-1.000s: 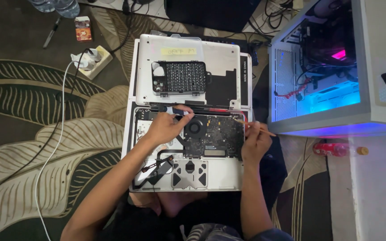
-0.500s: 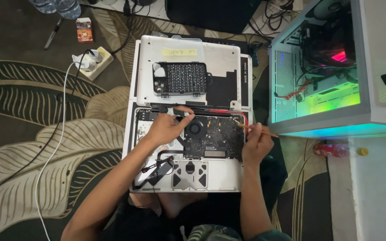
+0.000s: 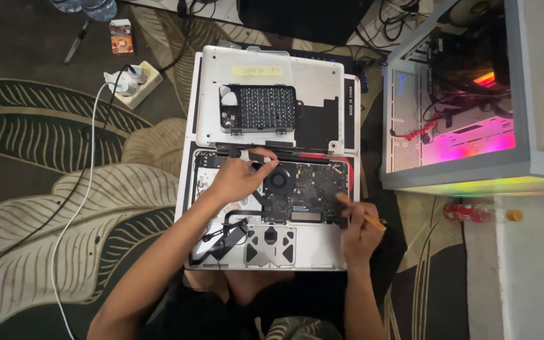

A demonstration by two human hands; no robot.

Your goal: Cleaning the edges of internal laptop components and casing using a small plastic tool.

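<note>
Seen from above, a person sits on a leaf-patterned carpet (image 3: 64,208) with an opened laptop (image 3: 271,208) lying across the lap and floor, its bottom cover off. The right hand (image 3: 361,232) is closed round a slim orange-handled tool (image 3: 360,211), the tip resting at the right edge of the dark circuit board (image 3: 306,192). The left hand (image 3: 237,179) lies on the laptop's inner frame beside the round black fan (image 3: 278,181), fingers pinched together near the hinge bar; what they grip, if anything, cannot be told. The board looks thin, stiff and fragile, best held by its edges, clear of the small parts and loose cables. Beyond it, the removed white cover (image 3: 272,101) carries a black tray of screwdriver bits (image 3: 260,108). A power strip (image 3: 132,82) lies farther left on the floor, and a glass-sided computer case (image 3: 473,101) glows pink at the right.
</note>
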